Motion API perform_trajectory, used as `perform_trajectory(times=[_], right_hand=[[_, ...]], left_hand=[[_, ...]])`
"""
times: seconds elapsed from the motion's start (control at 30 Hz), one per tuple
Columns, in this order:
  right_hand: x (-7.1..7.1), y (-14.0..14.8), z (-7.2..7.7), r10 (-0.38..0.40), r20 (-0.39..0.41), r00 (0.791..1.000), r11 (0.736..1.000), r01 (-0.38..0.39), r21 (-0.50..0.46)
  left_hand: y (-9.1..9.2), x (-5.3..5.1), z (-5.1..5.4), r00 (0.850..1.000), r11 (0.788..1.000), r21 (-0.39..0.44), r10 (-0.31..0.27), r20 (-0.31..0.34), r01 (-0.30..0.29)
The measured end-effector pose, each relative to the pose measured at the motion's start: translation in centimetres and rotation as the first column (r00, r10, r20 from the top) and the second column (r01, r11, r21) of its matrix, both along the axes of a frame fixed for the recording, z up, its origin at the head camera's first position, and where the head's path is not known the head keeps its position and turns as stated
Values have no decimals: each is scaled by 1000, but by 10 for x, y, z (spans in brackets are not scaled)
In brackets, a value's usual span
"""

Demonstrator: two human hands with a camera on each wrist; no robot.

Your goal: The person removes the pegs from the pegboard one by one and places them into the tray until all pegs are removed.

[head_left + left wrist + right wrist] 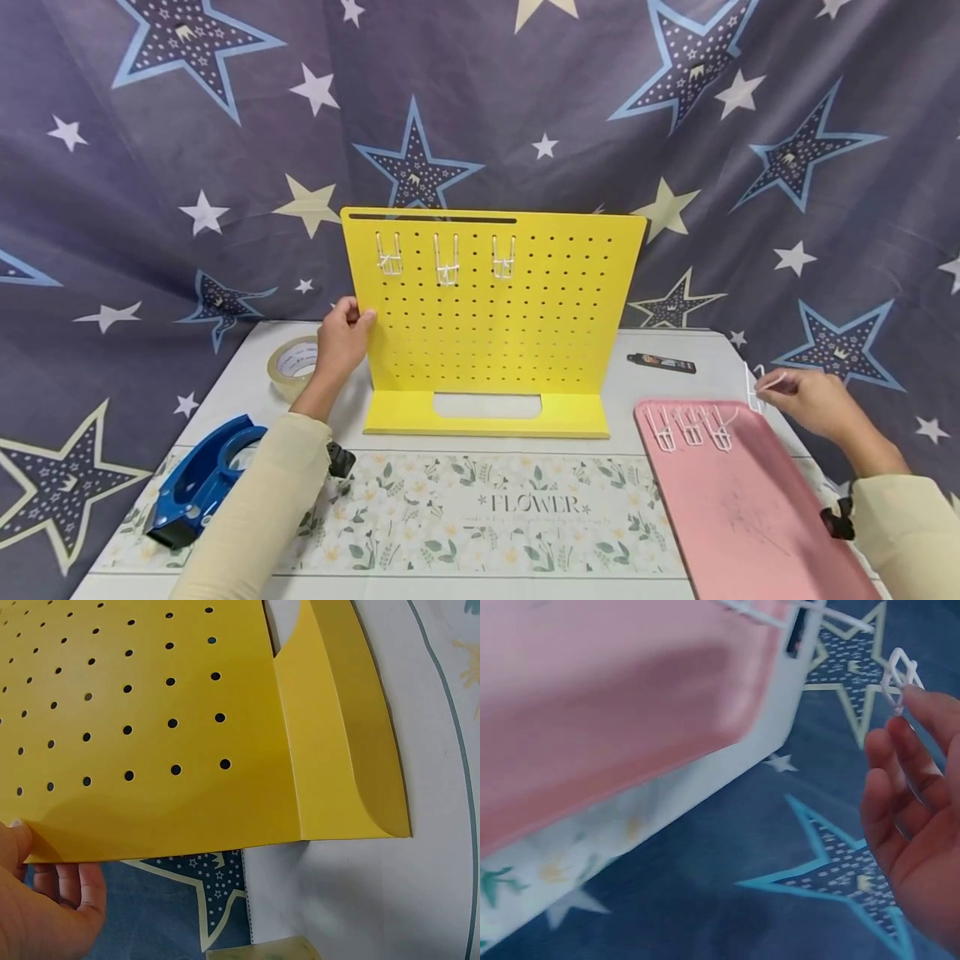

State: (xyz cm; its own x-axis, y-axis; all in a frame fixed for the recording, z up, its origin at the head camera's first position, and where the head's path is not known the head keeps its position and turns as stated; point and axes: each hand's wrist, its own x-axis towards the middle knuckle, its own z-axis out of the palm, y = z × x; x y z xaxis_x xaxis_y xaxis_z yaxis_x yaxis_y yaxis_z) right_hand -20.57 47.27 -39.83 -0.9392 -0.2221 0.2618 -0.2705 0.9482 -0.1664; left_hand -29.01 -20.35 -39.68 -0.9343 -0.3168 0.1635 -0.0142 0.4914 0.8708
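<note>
A yellow pegboard (487, 333) stands upright on the table, with three white wire hooks (447, 265) hung along its upper left part. My left hand (345, 337) grips the board's left edge; in the left wrist view the thumb lies on the front face and the fingers (79, 889) pass behind. Off to the right, my right hand (821, 404) pinches a white wire hook (901, 679) between thumb and fingertips, above the far right corner of a pink tray (750, 500). Three more white hooks (691, 427) lie at the tray's far end.
Left of the board sits a roll of clear tape (279, 379), and nearer the front lies a blue tape dispenser (197, 483). A small black packet (662, 363) lies right of the board. Behind the table hangs a star-patterned curtain (480, 75).
</note>
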Motion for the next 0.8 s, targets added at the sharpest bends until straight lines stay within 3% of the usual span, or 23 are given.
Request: perform_trajectory(times=[0.13, 0.23, 0.8], right_hand=[[5, 8, -15, -14, 124, 992, 999, 17, -27], [8, 11, -25, -24, 169, 985, 999, 31, -38], [6, 10, -52, -28, 288, 957, 999, 36, -22]], left_hand=[[0, 1, 0, 1000, 1000, -4, 0, 4, 0], [0, 0, 0, 1000, 1000, -1, 0, 6, 0], [-1, -1, -1, 1000, 1000, -6, 6, 12, -6]])
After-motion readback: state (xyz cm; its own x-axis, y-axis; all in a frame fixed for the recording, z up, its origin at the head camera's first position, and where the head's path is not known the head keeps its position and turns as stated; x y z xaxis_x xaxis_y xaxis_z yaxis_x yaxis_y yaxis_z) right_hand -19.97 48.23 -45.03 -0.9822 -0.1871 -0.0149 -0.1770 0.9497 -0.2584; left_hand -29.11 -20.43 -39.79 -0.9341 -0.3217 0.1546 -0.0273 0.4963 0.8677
